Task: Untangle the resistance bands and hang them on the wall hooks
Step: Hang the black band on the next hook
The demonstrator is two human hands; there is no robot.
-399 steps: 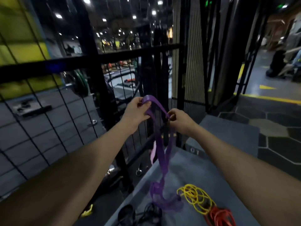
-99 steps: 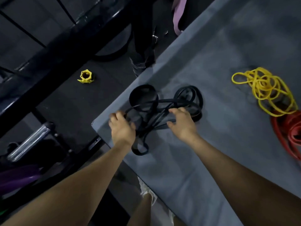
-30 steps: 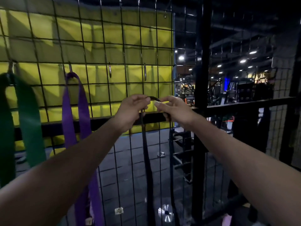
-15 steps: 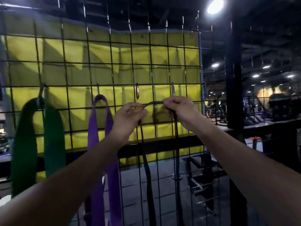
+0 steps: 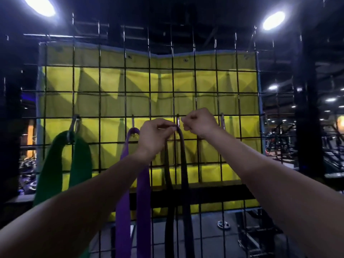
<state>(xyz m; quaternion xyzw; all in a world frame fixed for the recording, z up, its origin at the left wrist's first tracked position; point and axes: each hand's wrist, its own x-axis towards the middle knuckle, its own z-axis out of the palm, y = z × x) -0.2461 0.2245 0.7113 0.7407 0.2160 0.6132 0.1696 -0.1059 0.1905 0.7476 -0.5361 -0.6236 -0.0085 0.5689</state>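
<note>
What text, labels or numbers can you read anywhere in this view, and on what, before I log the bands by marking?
None: nothing in the head view can be read.
Green band, purple band, black band: no print shows on them.
Yellow tarp behind the wire grid: plain, no lettering.
Gym background on the right: too dark and blurred to tell.
</note>
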